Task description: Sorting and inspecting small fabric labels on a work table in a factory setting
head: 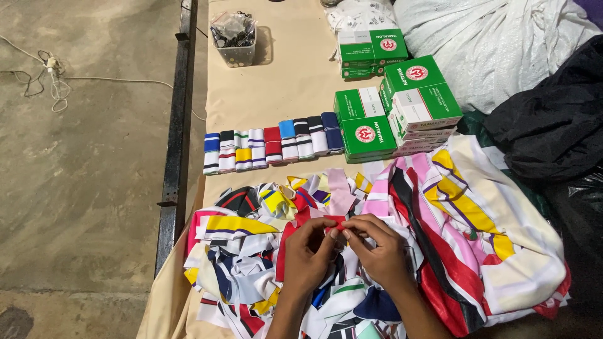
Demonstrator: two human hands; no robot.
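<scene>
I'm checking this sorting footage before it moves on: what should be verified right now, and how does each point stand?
1. Both hands on the red strip: ok; left hand and right hand pinch it.
2. Strip free of the scrap pile: cannot tell.
3. Row of folded bands tidy: ok.
4. Green boxes stacked steady: ok.
5. Clear tub away from the hands: ok.

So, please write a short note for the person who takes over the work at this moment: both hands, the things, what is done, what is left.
Left hand and right hand: both pinch one small red fabric piece between the fingers, above the pile.
Pile of coloured fabric strips lies loose on the beige table cover.
Done: a row of folded striped bands lies beside the green boxes.
Left: the loose pile, still unsorted.
</scene>
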